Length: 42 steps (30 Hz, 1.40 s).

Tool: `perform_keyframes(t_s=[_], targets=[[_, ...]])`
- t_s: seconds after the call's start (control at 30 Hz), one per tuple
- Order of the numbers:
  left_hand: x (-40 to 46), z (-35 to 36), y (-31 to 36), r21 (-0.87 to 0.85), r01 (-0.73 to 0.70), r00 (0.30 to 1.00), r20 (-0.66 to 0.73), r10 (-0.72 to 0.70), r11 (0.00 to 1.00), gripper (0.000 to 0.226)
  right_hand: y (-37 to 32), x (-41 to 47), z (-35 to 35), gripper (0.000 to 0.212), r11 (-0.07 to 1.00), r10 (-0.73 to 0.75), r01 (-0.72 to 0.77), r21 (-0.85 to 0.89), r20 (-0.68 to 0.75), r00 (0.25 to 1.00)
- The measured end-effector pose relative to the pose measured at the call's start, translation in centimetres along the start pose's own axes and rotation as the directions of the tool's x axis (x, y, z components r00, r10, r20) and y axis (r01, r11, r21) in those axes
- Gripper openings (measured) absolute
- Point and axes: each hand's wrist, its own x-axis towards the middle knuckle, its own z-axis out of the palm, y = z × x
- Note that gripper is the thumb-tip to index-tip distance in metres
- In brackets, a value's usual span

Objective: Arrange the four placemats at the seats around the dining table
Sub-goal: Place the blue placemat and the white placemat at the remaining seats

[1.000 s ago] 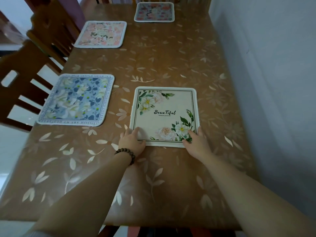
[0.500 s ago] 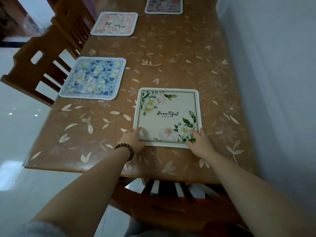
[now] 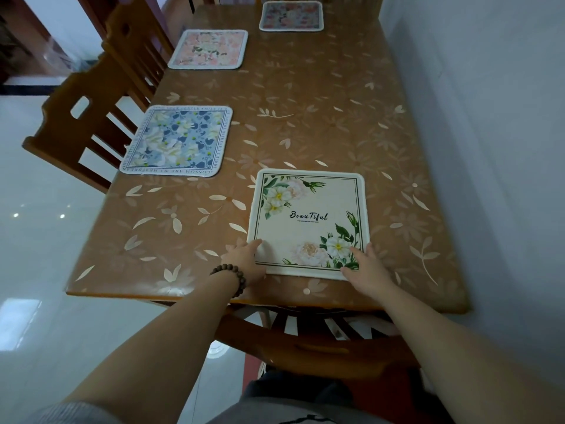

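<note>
A cream placemat (image 3: 308,209) printed "Beautiful" with flowers lies flat near the front edge of the brown dining table (image 3: 305,102). My left hand (image 3: 244,258) grips its near left corner and my right hand (image 3: 365,266) grips its near right corner, fingers on top. A blue floral placemat (image 3: 177,140) lies at the left side. A pink floral placemat (image 3: 208,48) sits farther along that side. A darker floral placemat (image 3: 292,15) lies at the far end.
A wooden chair (image 3: 305,341) stands tucked in at the near end, right below my arms. Two more wooden chairs (image 3: 91,117) line the left side. A white wall (image 3: 489,117) runs close along the table's right edge. Glossy floor (image 3: 36,240) lies to the left.
The cream placemat has slid toward the table's near edge with both hands on its corners. My view has pulled back, so the near chair shows now.
</note>
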Motion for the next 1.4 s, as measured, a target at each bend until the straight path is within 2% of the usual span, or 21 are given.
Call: perform_keyframes(t_s=[0.3,0.4,0.5,0.6,0.8,1.13,1.23,1.4], targets=[[-1.7,0.2,-0.9,0.016,-0.007,1.000,0.020,0.007,1.000,0.066,0.3,-2.5,0.7,0.071,1.000,-0.003,0.003,0.024,0.020,1.000],[-1.7,0.3,-1.3,0.011,-0.019,1.000,-0.014,0.019,1.000,0.069,0.3,-2.9,0.7,0.085,1.000,-0.006,0.006,0.008,-0.005,1.000],[-1.7,1.0,-1.0,0.035,-0.028,1.000,0.006,0.028,0.999,0.093,0.1,-3.1,0.9,0.110,0.999,0.017,-0.019,-0.041,-0.035,0.999],[-1.9,2.2,-0.1,0.140,-0.035,0.997,0.066,0.026,0.989,0.118,-0.2,-3.4,1.8,0.121,0.995,0.042,-0.045,-0.091,-0.028,0.999],[-2.0,4.1,1.3,0.256,-0.012,0.998,0.055,-0.002,0.967,0.129,-0.6,-3.2,2.3,0.114,0.993,0.061,-0.069,-0.097,-0.084,0.995],[-1.7,3.0,0.1,0.234,0.062,0.996,0.046,-0.075,0.970,0.118,-2.2,-3.6,3.5,0.109,0.996,0.003,-0.008,-0.088,-0.060,0.998],[-1.5,2.1,-0.7,0.187,0.028,0.999,0.024,-0.033,0.982,0.105,-2.6,-3.4,3.7,0.110,0.996,0.008,-0.013,-0.087,-0.066,0.998],[-1.6,1.3,-1.9,0.178,-0.043,0.999,0.014,0.041,0.983,0.106,-2.7,-3.5,3.9,0.108,0.997,0.022,-0.028,-0.066,-0.085,0.996]])
